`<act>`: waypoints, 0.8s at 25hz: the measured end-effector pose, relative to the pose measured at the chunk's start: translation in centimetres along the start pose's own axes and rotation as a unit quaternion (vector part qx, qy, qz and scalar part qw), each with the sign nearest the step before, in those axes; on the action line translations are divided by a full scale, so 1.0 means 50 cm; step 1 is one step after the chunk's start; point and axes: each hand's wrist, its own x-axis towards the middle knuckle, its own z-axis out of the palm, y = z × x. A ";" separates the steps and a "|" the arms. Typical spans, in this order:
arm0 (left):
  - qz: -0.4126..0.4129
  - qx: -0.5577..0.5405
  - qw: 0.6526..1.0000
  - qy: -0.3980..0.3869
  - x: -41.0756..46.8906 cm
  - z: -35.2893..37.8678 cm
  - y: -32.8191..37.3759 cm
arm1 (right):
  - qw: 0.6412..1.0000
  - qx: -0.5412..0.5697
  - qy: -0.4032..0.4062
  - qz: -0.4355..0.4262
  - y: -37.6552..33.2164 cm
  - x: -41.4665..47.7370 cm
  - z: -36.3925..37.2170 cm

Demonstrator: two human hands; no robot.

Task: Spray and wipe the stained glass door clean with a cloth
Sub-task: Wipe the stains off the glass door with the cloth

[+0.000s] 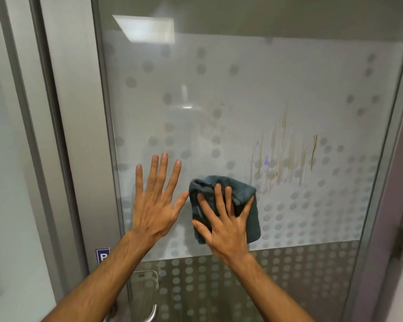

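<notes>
The frosted glass door (242,77) with a grey dot pattern fills the view. Brown and purple streaked stains (286,156) run down it right of centre. My right hand (226,224) presses a folded grey-blue cloth (244,194) flat against the glass, just below and left of the stains. My left hand (154,201) lies flat on the glass beside it, fingers spread, thumb nearly touching the cloth. No spray bottle is in view.
A grey metal frame (79,135) borders the door on the left, with a metal handle (149,298) at the bottom left. A small blue sign (102,255) sits on the frame. A hinge (401,242) shows at the right edge.
</notes>
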 end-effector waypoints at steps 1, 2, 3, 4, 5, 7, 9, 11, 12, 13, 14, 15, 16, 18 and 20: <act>0.002 0.001 1.000 -0.001 0.000 0.002 0.002 | 1.000 0.000 0.004 -0.002 0.004 0.002 0.001; 0.003 0.003 1.000 -0.001 0.001 0.003 0.004 | 1.000 -0.002 0.008 -0.002 0.009 0.014 -0.003; 0.001 0.004 1.000 0.000 0.004 0.004 0.007 | 1.000 -0.007 0.013 -0.005 0.014 0.034 -0.009; -0.003 0.007 1.000 0.003 0.010 0.005 0.008 | 1.000 -0.010 0.022 -0.009 0.020 0.062 -0.018; -0.007 0.010 1.000 0.007 0.016 0.004 0.009 | 0.999 -0.012 0.031 -0.014 0.029 0.095 -0.030; -0.009 0.017 1.000 0.019 0.037 0.001 0.010 | 0.999 -0.015 0.049 -0.019 0.049 0.180 -0.063; -0.010 0.017 0.999 0.035 0.066 -0.008 0.012 | 0.998 -0.025 0.061 -0.017 0.065 0.270 -0.098; -0.011 0.014 0.999 0.047 0.098 -0.019 0.011 | 0.997 -0.036 0.065 -0.021 0.070 0.344 -0.126; -0.011 0.013 0.998 0.053 0.113 -0.023 0.011 | 0.997 -0.039 0.066 -0.024 0.073 0.375 -0.138; -0.012 0.013 0.998 0.058 0.123 -0.026 0.012 | 0.997 -0.040 0.068 -0.025 0.076 0.403 -0.147; -0.012 0.013 0.998 0.065 0.132 -0.028 0.014 | 0.996 -0.036 0.074 -0.019 0.079 0.431 -0.155; -0.012 0.013 0.997 0.072 0.138 -0.029 0.016 | 0.996 -0.029 0.082 -0.005 0.080 0.457 -0.162; -0.013 0.012 0.997 0.077 0.143 -0.030 0.019 | 0.995 -0.020 0.091 0.019 0.078 0.477 -0.167; -0.019 0.013 0.996 0.083 0.149 -0.028 0.025 | 0.991 0.003 0.108 0.083 0.068 0.504 -0.170; -0.030 0.012 0.996 0.080 0.151 -0.027 0.033 | 0.983 0.028 0.116 0.138 0.056 0.506 -0.166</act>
